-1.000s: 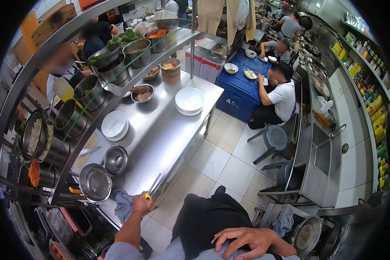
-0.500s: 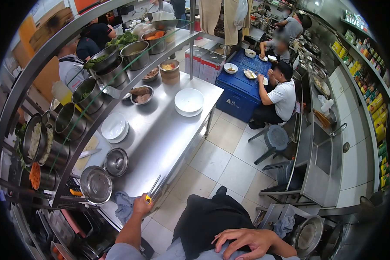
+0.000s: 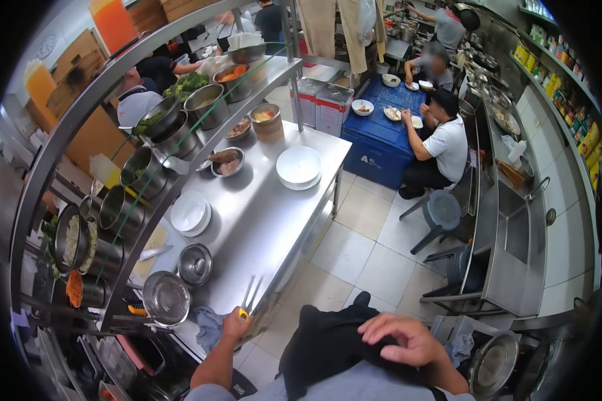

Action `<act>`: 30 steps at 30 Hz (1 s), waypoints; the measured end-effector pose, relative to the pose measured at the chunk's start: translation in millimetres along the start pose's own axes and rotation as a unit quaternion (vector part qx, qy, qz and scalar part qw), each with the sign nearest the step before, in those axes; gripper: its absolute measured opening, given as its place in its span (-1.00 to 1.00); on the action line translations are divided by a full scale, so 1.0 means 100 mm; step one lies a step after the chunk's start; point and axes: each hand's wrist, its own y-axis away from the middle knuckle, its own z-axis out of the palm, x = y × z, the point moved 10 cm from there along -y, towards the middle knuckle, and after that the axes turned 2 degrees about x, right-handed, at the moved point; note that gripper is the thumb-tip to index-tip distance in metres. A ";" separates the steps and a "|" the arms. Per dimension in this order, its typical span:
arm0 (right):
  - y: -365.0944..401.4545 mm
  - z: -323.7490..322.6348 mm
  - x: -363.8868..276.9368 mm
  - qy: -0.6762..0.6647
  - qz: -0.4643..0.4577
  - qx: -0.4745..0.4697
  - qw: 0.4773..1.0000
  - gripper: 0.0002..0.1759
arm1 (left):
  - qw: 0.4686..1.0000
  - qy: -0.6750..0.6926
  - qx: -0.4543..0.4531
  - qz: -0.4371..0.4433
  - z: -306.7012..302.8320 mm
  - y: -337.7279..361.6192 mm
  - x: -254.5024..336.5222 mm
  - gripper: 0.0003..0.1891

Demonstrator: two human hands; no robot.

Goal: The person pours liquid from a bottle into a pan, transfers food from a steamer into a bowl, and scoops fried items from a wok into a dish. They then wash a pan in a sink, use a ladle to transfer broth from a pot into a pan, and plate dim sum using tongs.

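My left hand [image 3: 236,325] is closed around the yellow handles of a pair of scissors [image 3: 249,294], held over the front edge of the steel table [image 3: 274,220]. The scissors' two blades point away from me and stand slightly apart. A grey-blue cloth [image 3: 209,327] lies right beside this hand. Just beyond it sit a round metal pan [image 3: 166,298] and a smaller metal bowl [image 3: 195,264]. My right hand [image 3: 405,339] hovers above my dark apron [image 3: 321,347], fingers loosely curved and apart, with nothing in it.
White bowls [image 3: 298,166] stand stacked on the table. Above it, a shelf carries several metal pots [image 3: 205,105] of food. People sit eating at a blue chest [image 3: 381,144]. Grey stools [image 3: 441,210] stand on the tiled floor [image 3: 344,247], near a sink [image 3: 515,234] on the right.
The scissors' blades have spread apart in my left hand. My right hand has lifted from my lap and moved up and right. The whole view has shifted slightly.
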 end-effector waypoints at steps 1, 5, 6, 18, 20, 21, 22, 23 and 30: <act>0.02 -0.14 0.07 -0.013 0.024 0.044 0.999 -0.70 | 0.994 0.082 0.043 0.055 -0.10 -0.03 0.14 -0.51; 0.13 -0.64 0.36 -0.044 0.086 0.137 0.986 -0.71 | 0.953 0.300 0.036 -0.018 -0.39 -0.47 0.72 -0.58; 0.13 -0.76 0.44 -0.044 0.108 0.155 0.981 -0.70 | 0.942 0.334 0.032 -0.025 -0.46 -0.69 0.89 -0.57; -0.20 -2.37 1.20 0.017 0.231 0.174 0.957 -0.69 | 0.831 0.555 0.010 -0.016 -1.65 -3.12 3.30 -0.72; -0.19 -2.75 1.28 0.030 0.241 0.203 0.949 -0.71 | 0.892 0.450 0.044 -0.022 -1.38 -3.43 3.09 -0.76; -0.16 -2.94 1.33 0.037 0.245 0.217 0.944 -0.72 | 0.921 0.375 0.097 -0.043 -1.28 -3.41 3.01 -0.77; -0.13 -3.13 1.38 0.033 0.252 0.235 0.938 -0.72 | 0.929 0.311 0.202 0.015 -1.09 -3.51 2.73 -0.77; -0.08 -3.32 1.42 0.029 0.260 0.252 0.932 -0.73 | 0.920 0.240 0.302 0.072 -0.83 -3.52 2.44 -0.78; -0.08 -4.55 1.31 -0.001 0.263 0.349 0.900 -0.77 | 0.847 0.448 0.153 -0.242 0.47 -2.23 1.96 -0.81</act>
